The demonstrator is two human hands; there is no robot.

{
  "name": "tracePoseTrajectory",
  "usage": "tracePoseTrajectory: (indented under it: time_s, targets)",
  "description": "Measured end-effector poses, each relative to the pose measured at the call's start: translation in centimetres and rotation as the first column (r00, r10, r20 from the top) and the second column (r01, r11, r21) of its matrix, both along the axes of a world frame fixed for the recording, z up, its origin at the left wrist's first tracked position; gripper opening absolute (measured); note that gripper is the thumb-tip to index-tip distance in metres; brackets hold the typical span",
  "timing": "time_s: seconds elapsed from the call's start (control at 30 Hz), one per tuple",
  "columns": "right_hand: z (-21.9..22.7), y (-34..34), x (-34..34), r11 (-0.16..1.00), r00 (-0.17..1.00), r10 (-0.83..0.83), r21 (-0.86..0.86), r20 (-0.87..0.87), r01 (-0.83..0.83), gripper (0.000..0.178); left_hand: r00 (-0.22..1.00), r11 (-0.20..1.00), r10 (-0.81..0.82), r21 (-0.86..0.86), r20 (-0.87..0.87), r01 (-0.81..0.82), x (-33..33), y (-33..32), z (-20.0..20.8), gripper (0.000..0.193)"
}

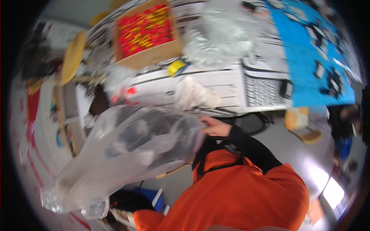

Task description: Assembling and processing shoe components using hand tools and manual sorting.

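A large clear plastic bag spreads from the table's near edge down to the lower left, its mouth toward my right hand. My right hand pinches the bag's rim between thumb and fingers, close to the table edge. My left arm, in a black and orange sleeve, runs in at the lower left. The left hand itself does not show; the bag lies over where that arm leads. On the table just beyond the bag rests a crumpled white, thin plastic bag.
A cardboard box full of red and gold wrapped pieces stands on the white patterned table. Beyond are a yellow-blue item and a heap of clear plastic. A blue mat with dark parts lies right. Stools stand nearby.
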State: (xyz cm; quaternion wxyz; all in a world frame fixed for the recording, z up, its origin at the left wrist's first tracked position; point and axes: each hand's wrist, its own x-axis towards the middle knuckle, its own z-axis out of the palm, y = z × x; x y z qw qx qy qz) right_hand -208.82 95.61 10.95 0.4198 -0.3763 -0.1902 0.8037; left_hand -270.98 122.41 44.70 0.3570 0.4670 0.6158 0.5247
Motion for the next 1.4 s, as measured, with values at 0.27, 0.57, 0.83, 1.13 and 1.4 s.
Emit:
tracePoseTrajectory:
  time_s: [0.27, 0.57, 0.83, 1.13, 1.4]
  targets:
    - [-3.9, 8.1, 4.3, 0.939, 0.572, -0.282, 0.345, 0.77, -0.002, 0.042, 0.955, 0.962, -0.244, -0.084, 0.168, 0.26, 13.0, 14.0, -11.5, 0.049]
    - [2.5, 10.6, 23.8, 0.926, -0.218, -0.296, 0.335, 0.93, 0.172, 0.101, 0.722, 0.832, -0.515, -0.069, -0.463, 0.55, 29.5, 6.7, -29.2, 0.04]
    - [-0.3, 16.2, 21.4, 0.981, -0.345, -0.157, 0.187, 0.925, 0.057, 0.118, 0.224, 0.982, 0.031, 0.072, -0.974, 0.176, 43.9, -1.3, -19.8, 0.064]
    - [-1.9, 14.5, 19.3, 0.93, -0.247, -0.366, 0.342, 0.897, -0.134, 0.03, 0.507, 0.782, -0.294, 0.101, -0.81, 0.615, 57.6, -4.6, -22.2, 0.069]
    - [-0.1, 11.2, 17.1, 0.767, 0.103, -0.631, 0.638, 0.769, -0.066, 0.024, 0.01, 0.607, -0.41, -0.265, -0.912, 0.749, 67.0, 1.0, -27.0, 0.08]
